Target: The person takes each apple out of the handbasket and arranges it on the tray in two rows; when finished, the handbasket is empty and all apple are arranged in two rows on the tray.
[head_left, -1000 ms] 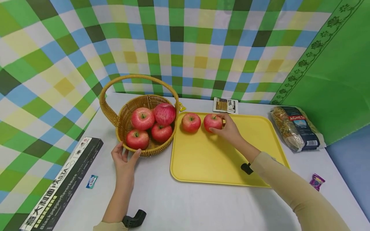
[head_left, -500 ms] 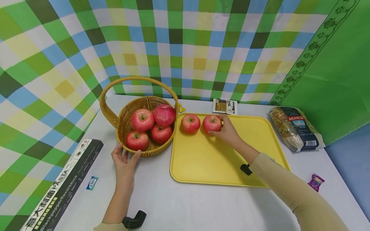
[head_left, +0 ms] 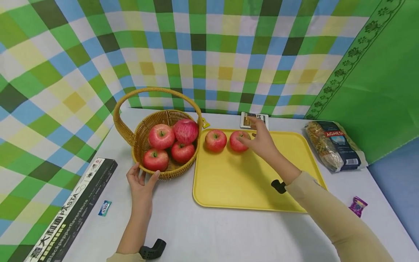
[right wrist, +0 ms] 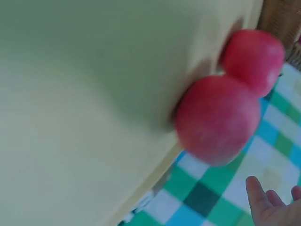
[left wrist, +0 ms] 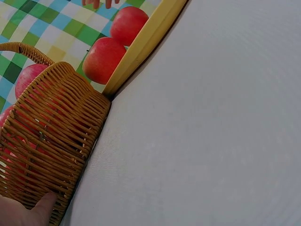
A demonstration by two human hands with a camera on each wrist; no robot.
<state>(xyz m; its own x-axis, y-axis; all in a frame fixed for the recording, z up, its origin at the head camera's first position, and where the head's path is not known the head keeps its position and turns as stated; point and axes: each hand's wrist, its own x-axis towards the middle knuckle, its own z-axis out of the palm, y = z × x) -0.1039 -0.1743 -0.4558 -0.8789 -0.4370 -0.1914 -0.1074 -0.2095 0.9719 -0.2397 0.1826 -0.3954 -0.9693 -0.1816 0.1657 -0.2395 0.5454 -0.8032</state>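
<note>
My left hand [head_left: 140, 183] holds the near side of a round wicker basket [head_left: 178, 171] with a tall arched handle. Its thumb [left wrist: 45, 207] lies against the woven outer wall in the left wrist view. Several red apples [head_left: 162, 136] sit inside the basket. My right hand [head_left: 263, 142], fingers spread and holding nothing, hovers just right of a red apple [head_left: 238, 142] on the yellow tray [head_left: 235, 185]. In the right wrist view, this apple [right wrist: 217, 121] is apart from the fingers. Another apple [head_left: 215, 141] stands to its left, near the tray's back edge.
Behind the tray lies a small flat packet [head_left: 246, 120], partly covered by my right hand. A pasta bag [head_left: 337, 145] is at the right, with a purple candy [head_left: 358, 206] nearer. At the left are a long pasta box [head_left: 73, 211] and a small blue packet [head_left: 104, 208].
My right hand has let go of the right-hand apple on the tray. Its fingers have spread and lifted slightly up and to the right. The left hand stays at the basket.
</note>
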